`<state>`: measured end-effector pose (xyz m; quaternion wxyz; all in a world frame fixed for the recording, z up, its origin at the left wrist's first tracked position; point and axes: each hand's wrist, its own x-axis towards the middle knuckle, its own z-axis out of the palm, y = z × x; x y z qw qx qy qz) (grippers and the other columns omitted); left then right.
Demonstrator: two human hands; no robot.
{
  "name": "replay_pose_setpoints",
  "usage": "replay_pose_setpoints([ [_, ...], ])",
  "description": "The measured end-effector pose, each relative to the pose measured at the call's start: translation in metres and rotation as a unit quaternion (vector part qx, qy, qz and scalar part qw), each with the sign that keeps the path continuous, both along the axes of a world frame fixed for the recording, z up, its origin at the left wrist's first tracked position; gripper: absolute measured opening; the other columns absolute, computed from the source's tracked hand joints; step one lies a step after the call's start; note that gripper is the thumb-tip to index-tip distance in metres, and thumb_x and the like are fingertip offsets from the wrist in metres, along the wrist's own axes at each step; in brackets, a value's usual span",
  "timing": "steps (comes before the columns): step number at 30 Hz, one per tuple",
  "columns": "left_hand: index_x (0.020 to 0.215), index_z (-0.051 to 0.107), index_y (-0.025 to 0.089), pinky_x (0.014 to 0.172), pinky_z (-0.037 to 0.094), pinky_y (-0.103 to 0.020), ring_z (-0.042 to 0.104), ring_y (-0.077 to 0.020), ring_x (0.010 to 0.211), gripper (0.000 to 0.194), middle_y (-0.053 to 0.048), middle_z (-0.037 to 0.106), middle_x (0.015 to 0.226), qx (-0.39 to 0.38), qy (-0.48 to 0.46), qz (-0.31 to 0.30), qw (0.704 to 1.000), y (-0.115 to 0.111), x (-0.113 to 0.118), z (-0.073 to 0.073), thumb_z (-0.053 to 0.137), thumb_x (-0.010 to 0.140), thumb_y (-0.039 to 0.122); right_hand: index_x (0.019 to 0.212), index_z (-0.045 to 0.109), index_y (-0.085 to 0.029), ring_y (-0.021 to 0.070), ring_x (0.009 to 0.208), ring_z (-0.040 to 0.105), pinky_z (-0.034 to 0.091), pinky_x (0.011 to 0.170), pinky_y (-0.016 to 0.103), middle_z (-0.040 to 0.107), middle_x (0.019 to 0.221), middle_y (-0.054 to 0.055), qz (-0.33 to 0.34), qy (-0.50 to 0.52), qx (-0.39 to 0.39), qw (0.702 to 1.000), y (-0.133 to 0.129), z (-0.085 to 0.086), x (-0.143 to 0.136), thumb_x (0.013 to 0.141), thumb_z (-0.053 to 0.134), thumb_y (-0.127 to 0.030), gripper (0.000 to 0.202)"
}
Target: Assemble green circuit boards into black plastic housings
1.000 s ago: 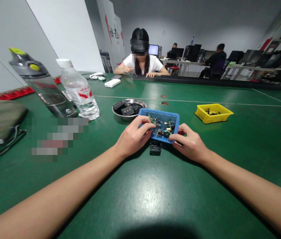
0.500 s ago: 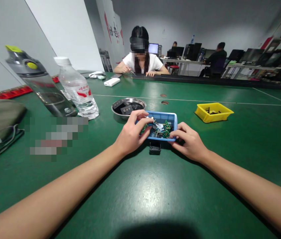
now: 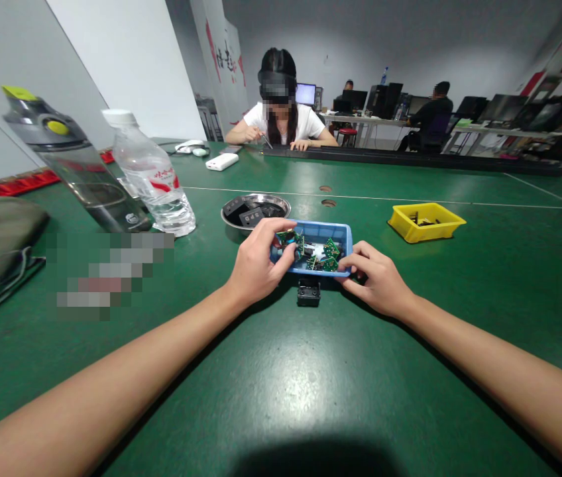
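The left hand [image 3: 261, 264] is bent over the left end of the blue box [image 3: 325, 230], in the middle of the frame; its thumb and fingers are narrow, with a green board [image 3: 297, 240] between them; I cannot tell if they grip it or only touch it. The right hand [image 3: 379, 279] holds the right end of the same box, with its fingers curled at the corner; more green boards [image 3: 329, 249] lie in a mixed pile inside the box.

A small black case [image 3: 309, 293] sits on the green surface [image 3: 281, 364], just below the box in the frame; a shiny metal bowl [image 3: 234, 230] with black parts in it stands near the left hand, up and to the left; a yellow box [image 3: 426, 233] with small dark bits inside is well apart, on the right side of the frame.

On the left side, a clear water bottle [image 3: 154, 182] with a white cap stands beside a gray bottle [image 3: 89, 182]; at the top middle, another person [image 3: 261, 116] in a white shirt leans over a long black bar [image 3: 410, 159], with a thin tool [image 3: 266, 141] in one hand.
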<state>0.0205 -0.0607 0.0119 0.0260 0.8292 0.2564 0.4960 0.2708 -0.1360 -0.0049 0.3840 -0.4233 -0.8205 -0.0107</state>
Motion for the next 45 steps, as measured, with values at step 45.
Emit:
replay_pose_setpoints([
  [45, 0.123, 0.063, 0.016, 0.089, 0.059, -0.031, 0.069, -0.0176, 0.098, 0.024, -0.008, 0.073, 0.115, 0.009, -0.049, 0.057, 0.997, 0.0045, -0.0042, -0.0007, 0.055, 0.101, 0.025, 0.089, 0.069, -0.020, 0.0119, 0.061, 0.051, 0.044, 0.061, 0.026, 0.061, 0.084, 0.001, -0.066, 0.046, -0.042, 0.996, 0.0071, -0.0015, 0.0070, 0.088, 0.067, -0.017, 0.004],
])
